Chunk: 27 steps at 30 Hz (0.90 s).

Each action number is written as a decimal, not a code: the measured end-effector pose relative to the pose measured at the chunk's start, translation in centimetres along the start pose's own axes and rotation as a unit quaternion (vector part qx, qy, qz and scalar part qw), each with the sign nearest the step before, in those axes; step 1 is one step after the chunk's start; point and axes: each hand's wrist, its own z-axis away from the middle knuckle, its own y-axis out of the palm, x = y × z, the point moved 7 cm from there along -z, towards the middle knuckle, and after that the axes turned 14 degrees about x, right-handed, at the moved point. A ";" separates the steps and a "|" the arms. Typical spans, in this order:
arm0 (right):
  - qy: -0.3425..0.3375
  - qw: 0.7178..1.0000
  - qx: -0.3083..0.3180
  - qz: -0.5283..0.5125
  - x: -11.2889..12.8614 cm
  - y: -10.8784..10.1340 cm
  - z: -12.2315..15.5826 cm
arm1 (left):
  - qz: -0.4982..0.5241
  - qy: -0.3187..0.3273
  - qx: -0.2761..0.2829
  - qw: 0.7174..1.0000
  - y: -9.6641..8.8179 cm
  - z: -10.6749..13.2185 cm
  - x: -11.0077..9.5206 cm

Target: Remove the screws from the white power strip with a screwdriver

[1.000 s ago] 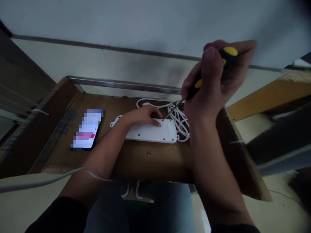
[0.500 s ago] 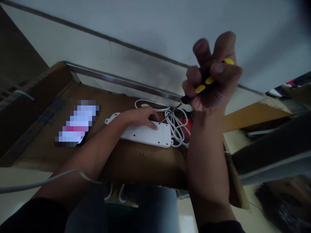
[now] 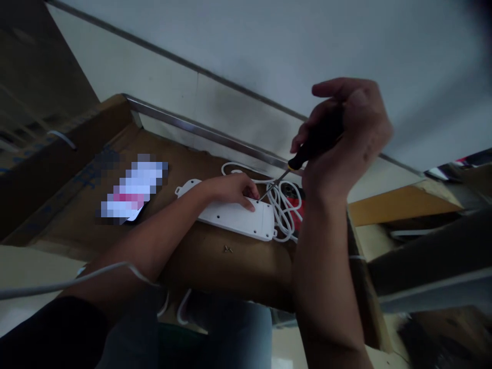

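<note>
A white power strip [image 3: 238,221] lies with its screw-holed face up on brown cardboard. My left hand [image 3: 235,188] grips its far edge near the right end, thumb on the top face and fingers beyond it. Raised to the right, my right hand [image 3: 359,130] is closed round the dark handle of a screwdriver [image 3: 319,139]. The shaft slants down left, its tip at a hole by my left thumb; how deep it sits I cannot tell. A few small screws [image 3: 228,249] lie on the cardboard in front of the strip.
The strip's white cord [image 3: 282,218] is coiled at its right end, beside a red and black object [image 3: 296,209]. A phone [image 3: 140,185] with a blurred-out screen lies at left. Cardboard walls [image 3: 65,154] border the surface, and a white panel [image 3: 215,100] rises behind.
My right hand has turned round the screwdriver's handle; its yellow patches are now mostly hidden. The view has shifted slightly, while my left hand stays on the power strip.
</note>
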 end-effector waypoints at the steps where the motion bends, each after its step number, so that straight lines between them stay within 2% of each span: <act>1: -0.001 1.000 0.023 -0.016 -0.3 -0.2 -0.2 | -0.005 0.006 0.000 1.000 0.0 -0.1 0.0; 4: -0.004 0.992 0.032 -0.121 -2.4 -1.5 -0.9 | -0.029 0.015 0.011 0.999 0.0 -0.3 0.1; 6: -0.005 0.963 0.055 -0.263 -4.9 -1.8 -1.5 | -0.036 0.008 0.019 0.999 0.0 -0.4 0.3; 7: 0.011 0.937 0.122 -0.327 -6.0 -1.2 -1.8 | -0.036 0.004 0.021 0.999 0.0 -0.5 0.4; 9: -0.026 0.916 0.150 -0.371 -7.3 -1.9 -2.2 | -0.035 0.003 0.025 0.999 0.1 -0.5 0.5; 10: -0.053 0.886 0.194 -0.417 -7.3 -2.0 -2.3 | -0.036 0.006 0.025 0.999 0.1 -0.6 0.5; 11: -0.046 0.855 0.264 -0.444 -7.2 -1.7 -2.1 | -0.038 0.010 0.025 0.999 0.1 -0.6 0.4; 12: -0.003 0.834 0.331 -0.442 -7.3 -1.1 -1.6 | -0.039 0.013 0.026 0.999 0.1 -0.6 0.4; 14: 0.011 0.803 0.408 -0.434 -6.2 -0.9 -0.7 | -0.040 0.009 0.026 0.999 0.0 -0.5 0.3; 16: 0.009 0.795 0.428 -0.430 -4.9 -0.8 -0.2 | -0.036 -0.012 0.032 0.999 0.0 -0.4 0.4; 19: -0.003 0.811 0.408 -0.419 -3.1 0.0 0.0 | -0.037 -0.052 0.040 0.997 0.1 -0.3 0.5; 21: 0.025 0.857 0.357 -0.370 -2.9 0.7 -0.2 | -0.040 -0.060 0.037 0.997 0.2 -0.3 0.4; 24: 0.109 0.943 0.200 -0.241 -3.5 0.6 -0.5 | -0.027 -0.046 0.027 0.998 0.3 -0.4 0.4; 25: 0.116 0.962 0.138 -0.206 -3.5 0.2 -0.4 | -0.020 -0.039 0.024 0.999 0.3 -0.5 0.5; 27: 0.084 0.985 0.010 -0.147 -2.9 -0.9 0.1 | -0.010 -0.028 0.017 0.999 0.3 -0.7 0.8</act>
